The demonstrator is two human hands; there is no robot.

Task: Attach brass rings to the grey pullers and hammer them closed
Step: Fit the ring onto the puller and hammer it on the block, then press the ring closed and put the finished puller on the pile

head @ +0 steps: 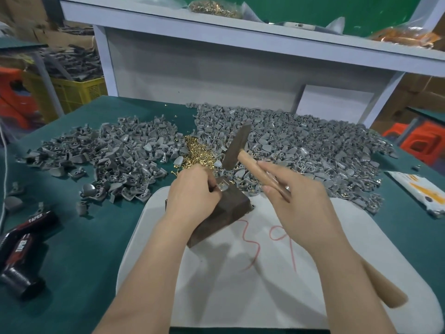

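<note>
At the far left of the green-covered surface (79, 237) lie black cylindrical containers with red-and-white "TAPER" lettering (21, 239); a few stray grey parts lie just beside them.

Further in, a wide left heap of grey plastic pullers (115, 155) is spread over the surface; a small mound of loose brass rings (197, 150) sits between this heap and the larger right heap of grey pullers (325, 150).

A white rounded board with red scribbled marks (265, 273) lies in front of me; a dark rectangular metal block (226, 210) stands on its far left corner, set at an angle.

My left hand (192, 191) rests on the block's upper end; its fingers are curled and pinch a single grey puller with a brass ring (222, 188) against the block's top face.

My right hand (296, 201) is closed round the wooden handle of a steel-headed hammer (237, 147); the head is raised above and just behind the block, tilted, not touching the puller; the handle's butt end shows beneath my right forearm.

The two hands are near each other but apart.

At the right edge of the surface lies a white printed packet with orange markings (419, 191), well apart from the board.
</note>
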